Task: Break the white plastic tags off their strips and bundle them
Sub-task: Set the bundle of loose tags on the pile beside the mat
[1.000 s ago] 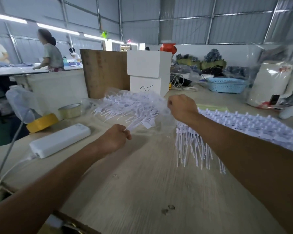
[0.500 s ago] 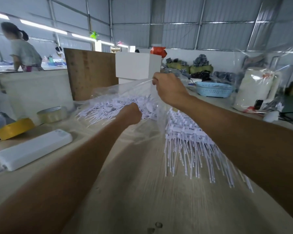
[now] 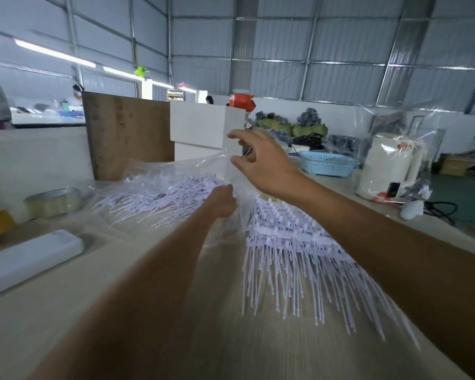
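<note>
Now | clear bag (image 3: 176,171): loose tags (image 3: 159,196) | left hand (image 3: 222,200) fisted inside | right hand (image 3: 261,163) pinches bag

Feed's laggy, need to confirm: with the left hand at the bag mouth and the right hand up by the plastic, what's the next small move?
Probably draw the left hand back out. It sits fisted in the mouth of the clear bag on the loose tags, apparently delivering a handful. The right hand pinches the plastic edge up, keeping the mouth open. The tag strips on the table wait unbroken.

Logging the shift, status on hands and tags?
Left hand curled, reaching into clear bag of loose tags. Right hand holds bag mouth up. Tag strips alongside. Nothing in the way.
</note>
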### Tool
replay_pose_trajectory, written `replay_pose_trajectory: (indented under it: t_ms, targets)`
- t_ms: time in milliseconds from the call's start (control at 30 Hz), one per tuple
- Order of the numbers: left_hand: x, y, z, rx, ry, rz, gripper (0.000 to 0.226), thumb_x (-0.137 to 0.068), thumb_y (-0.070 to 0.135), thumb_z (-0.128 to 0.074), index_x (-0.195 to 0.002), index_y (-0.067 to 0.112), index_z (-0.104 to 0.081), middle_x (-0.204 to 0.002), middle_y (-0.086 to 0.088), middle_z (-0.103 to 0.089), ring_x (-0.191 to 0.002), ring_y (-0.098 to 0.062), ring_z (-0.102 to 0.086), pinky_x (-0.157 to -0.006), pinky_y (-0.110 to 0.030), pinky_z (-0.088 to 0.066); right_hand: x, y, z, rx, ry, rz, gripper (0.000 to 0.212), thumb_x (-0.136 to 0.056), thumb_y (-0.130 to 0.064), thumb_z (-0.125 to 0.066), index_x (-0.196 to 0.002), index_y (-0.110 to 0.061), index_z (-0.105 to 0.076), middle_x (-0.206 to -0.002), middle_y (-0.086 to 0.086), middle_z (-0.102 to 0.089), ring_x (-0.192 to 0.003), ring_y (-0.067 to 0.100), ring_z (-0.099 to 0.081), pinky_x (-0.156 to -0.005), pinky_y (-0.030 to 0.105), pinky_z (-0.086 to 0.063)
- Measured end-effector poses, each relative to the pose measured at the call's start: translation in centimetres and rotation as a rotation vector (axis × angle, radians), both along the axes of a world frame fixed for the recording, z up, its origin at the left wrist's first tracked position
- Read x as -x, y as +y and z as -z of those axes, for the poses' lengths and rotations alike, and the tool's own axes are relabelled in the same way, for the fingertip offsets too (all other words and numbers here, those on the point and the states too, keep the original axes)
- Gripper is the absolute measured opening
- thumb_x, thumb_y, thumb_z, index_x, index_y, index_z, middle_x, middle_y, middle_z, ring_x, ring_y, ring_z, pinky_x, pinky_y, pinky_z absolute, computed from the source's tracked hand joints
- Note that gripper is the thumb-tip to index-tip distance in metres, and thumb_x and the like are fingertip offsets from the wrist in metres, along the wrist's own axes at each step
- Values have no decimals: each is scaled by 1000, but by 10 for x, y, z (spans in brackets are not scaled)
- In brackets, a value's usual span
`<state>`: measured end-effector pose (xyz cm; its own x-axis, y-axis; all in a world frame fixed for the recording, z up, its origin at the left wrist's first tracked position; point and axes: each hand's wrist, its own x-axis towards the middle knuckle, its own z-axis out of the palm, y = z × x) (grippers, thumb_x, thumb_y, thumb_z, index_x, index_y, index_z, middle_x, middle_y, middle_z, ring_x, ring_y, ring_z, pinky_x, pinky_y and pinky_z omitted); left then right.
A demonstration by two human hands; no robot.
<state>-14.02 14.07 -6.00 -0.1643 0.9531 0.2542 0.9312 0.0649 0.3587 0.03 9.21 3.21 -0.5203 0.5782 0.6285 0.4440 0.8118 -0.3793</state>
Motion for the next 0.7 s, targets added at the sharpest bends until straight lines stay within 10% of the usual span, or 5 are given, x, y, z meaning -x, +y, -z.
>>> replay_pose_trajectory:
  t_ms: [200,300,467,700]
  targets:
    - [11,-58,-5,-79,141,130,32,-92,5,-49,-109,19,-72,-120,-7,-69,-112,-28,-61,-96,-35,-47,-91,-14,56,163,-39,94,31,-100,-15,-59,-131,-18,-62,-124,2,-55,-100,18,-65,-91,28,-51]
    - [-4,-102,-24,22,217,211,28,-77,15,-51,-64,31,-70,-87,7,-73,-85,-17,-67,-82,-38,-56,-139,-13,82,140,-127,220,20,-98,-9,-60,-116,-11,-70,-117,8,-63,-98,22,-66,-90,32,-49]
    - [-52,-142,-75,-176,-153,518,36,-79,9,-47,-62,28,-72,-59,13,-65,-48,-2,-56,-49,-13,-44,-208,-19,102,37,-203,348,18,-97,-6,-59,-105,-12,-74,-109,7,-68,-101,26,-63,-91,37,-48]
    - [-80,-88,-15,-259,268,305,36,-101,20,-46,-136,22,-55,-141,-4,-50,-129,-23,-46,-106,-44,-42,-279,-22,127,111,-406,699,55,-100,-46,-47,-150,-25,-42,-163,10,-25,-145,37,-28,-114,52,-31]
